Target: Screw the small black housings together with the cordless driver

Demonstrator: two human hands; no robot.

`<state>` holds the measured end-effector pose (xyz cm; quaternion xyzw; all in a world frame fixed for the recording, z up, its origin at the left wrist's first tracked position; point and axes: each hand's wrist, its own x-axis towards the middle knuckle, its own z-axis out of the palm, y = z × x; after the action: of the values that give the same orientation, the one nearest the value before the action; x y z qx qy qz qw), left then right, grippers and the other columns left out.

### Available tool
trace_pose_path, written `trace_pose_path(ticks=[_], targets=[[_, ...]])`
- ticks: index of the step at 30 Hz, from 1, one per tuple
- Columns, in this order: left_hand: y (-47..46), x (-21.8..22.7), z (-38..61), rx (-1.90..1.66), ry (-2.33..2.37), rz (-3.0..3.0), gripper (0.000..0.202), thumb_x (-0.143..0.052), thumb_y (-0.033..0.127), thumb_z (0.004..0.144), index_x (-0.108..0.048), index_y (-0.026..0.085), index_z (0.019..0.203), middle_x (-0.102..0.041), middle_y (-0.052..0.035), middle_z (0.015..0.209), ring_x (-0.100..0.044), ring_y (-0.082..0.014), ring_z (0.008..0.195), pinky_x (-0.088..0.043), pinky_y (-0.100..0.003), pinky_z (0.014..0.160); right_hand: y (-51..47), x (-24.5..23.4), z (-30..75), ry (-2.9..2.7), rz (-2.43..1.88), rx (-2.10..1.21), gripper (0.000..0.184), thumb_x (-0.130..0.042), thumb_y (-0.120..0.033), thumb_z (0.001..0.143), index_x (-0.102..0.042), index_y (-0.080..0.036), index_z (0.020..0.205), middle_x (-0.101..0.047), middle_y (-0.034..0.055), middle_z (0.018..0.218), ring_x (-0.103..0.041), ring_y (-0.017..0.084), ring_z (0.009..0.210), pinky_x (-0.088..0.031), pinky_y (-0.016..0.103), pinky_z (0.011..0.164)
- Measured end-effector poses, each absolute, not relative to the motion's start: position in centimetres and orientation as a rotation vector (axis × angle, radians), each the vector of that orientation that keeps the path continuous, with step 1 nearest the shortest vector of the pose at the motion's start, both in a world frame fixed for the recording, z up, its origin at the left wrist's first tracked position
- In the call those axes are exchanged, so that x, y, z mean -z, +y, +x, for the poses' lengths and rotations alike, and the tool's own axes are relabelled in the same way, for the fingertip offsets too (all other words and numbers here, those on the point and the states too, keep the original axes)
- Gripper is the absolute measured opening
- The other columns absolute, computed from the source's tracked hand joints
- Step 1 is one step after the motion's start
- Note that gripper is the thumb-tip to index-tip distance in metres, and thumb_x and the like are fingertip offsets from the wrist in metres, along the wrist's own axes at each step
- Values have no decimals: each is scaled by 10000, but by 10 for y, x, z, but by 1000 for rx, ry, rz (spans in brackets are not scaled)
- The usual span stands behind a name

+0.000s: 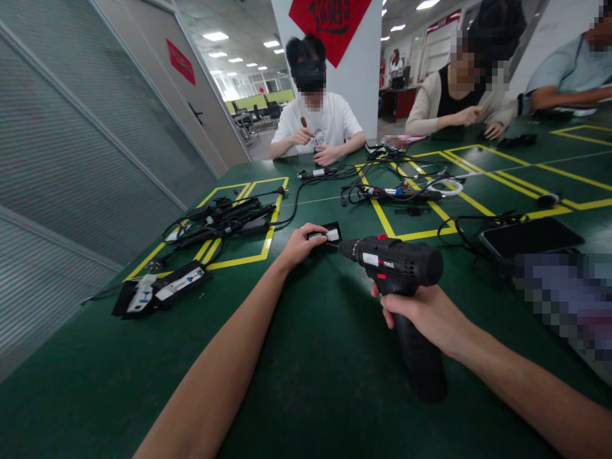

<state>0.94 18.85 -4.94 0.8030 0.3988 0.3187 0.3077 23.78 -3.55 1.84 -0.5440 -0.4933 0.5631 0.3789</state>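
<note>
My right hand [415, 312] is wrapped round the handle of a black cordless drill [396, 261] with red buttons. The drill lies level in the air, its chuck and thin bit pointing left. At the tip of the bit is a small black case [335, 231] with a white part in it. My left hand [305, 242] grips this case from the left, fingers over its top and left side, and partly hides it. Whether the bit touches the case I cannot tell.
Black cables and parts [229, 220] lie left within yellow tape lines. Nearer are black pieces with white labels [179, 284]. More cables [401, 191] and a dark tablet-like device [530, 239] lie right. Across the green table [306, 382], a person in white [313, 121] holds a screwdriver; others sit right.
</note>
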Motion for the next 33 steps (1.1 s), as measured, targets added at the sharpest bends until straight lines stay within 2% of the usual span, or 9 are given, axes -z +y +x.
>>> trace_pose_path(ticks=[10,22,33], targets=[[190,49,10,-838,1045,2140,340,-618,423,776,-687,211,1032,-635,-53,1077,-574,-228,1038,-406,-373,976,-34,-23,237,-1232,-1404,-1436,73,-586,-193,743,-602,-176,812,-587,-18,597,-567,150,580,-430,301,618],[194,51,13,-855,1050,2125,337,-618,412,775,-683,209,1036,-642,-53,1084,-580,-224,1027,-421,-365,952,-31,-24,241,-1264,-1457,-1445,136,-565,-216,759,-611,-193,885,-590,-21,570,-574,166,597,-411,302,609],[193,52,14,-863,1077,2060,329,-625,395,764,-685,203,1025,-647,-58,1079,-583,-225,1021,-419,-378,967,-31,-21,241,-1300,-1438,-1424,105,-557,-218,776,-614,-190,859,-593,-18,581,-577,169,617,-420,316,642]])
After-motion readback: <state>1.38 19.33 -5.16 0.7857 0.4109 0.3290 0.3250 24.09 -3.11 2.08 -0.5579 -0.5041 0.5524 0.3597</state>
